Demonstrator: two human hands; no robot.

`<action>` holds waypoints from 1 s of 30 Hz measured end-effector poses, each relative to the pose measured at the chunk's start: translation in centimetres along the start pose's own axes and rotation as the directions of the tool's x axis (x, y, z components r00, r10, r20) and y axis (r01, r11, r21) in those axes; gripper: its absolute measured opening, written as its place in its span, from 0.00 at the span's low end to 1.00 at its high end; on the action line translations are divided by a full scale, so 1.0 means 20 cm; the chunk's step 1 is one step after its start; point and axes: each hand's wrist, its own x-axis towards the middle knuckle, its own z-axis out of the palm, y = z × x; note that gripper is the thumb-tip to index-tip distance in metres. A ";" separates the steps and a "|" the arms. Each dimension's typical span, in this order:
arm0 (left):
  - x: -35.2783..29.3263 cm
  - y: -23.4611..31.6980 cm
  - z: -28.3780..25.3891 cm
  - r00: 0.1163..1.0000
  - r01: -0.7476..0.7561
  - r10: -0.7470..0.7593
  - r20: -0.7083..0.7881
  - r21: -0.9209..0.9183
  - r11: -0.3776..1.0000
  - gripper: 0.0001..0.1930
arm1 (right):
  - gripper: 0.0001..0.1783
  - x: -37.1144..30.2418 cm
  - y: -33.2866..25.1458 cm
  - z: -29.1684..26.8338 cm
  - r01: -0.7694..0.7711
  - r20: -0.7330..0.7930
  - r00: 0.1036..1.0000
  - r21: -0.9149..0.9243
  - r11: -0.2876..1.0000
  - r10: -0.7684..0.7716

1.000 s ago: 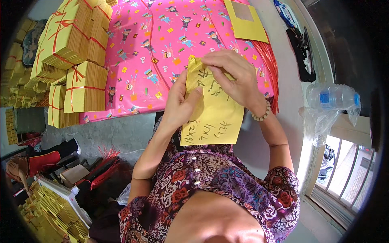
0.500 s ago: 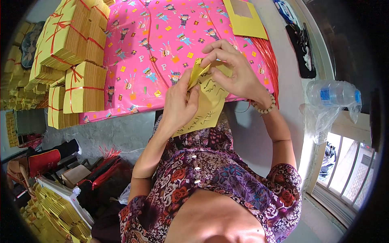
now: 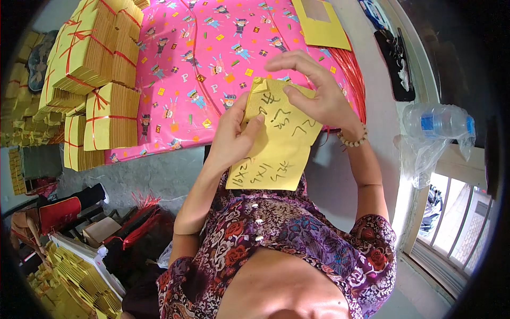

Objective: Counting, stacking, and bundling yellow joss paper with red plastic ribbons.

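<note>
My left hand [image 3: 235, 133] grips the left edge of a yellow paper sheet [image 3: 281, 143], its thumb lying on the front. Black handwriting covers the sheet, which hangs above my lap at the table's front edge. Its upper left corner looks folded over. At the upper right of the sheet, the thumb of my right hand [image 3: 324, 95] lies against the paper while the other fingers stretch out, apart from it. A beaded bracelet [image 3: 353, 141] circles my right wrist.
Yellow paper bundles [image 3: 111, 117] tied with red string stand at the table's left. A pink patterned cover [image 3: 175, 101] lies over the table. Yellow card [image 3: 324, 34] and red strings [image 3: 355, 69] lie at the far right. A plastic bottle [image 3: 443, 123] is beside a barred window.
The sheet has opened out flat, so more of its written face shows. My right hand has moved slightly right, its fingers off the top corner. My left hand keeps its hold.
</note>
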 end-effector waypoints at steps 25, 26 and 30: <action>0.00 0.03 0.00 0.999 -0.023 0.021 0.036 0.053 0.998 0.16 | 0.09 0.00 0.00 0.03 0.115 -0.116 0.982 -0.276 0.954 -0.152; 0.00 0.04 0.01 0.999 -0.023 0.021 0.036 0.053 0.998 0.16 | 0.08 0.00 0.00 0.03 0.135 -0.109 0.979 -0.278 0.951 -0.171; -0.01 0.06 -0.01 0.999 0.011 -0.020 0.034 0.246 0.969 0.17 | 0.07 0.03 -0.01 0.02 0.169 -0.056 0.980 -0.286 0.943 -0.193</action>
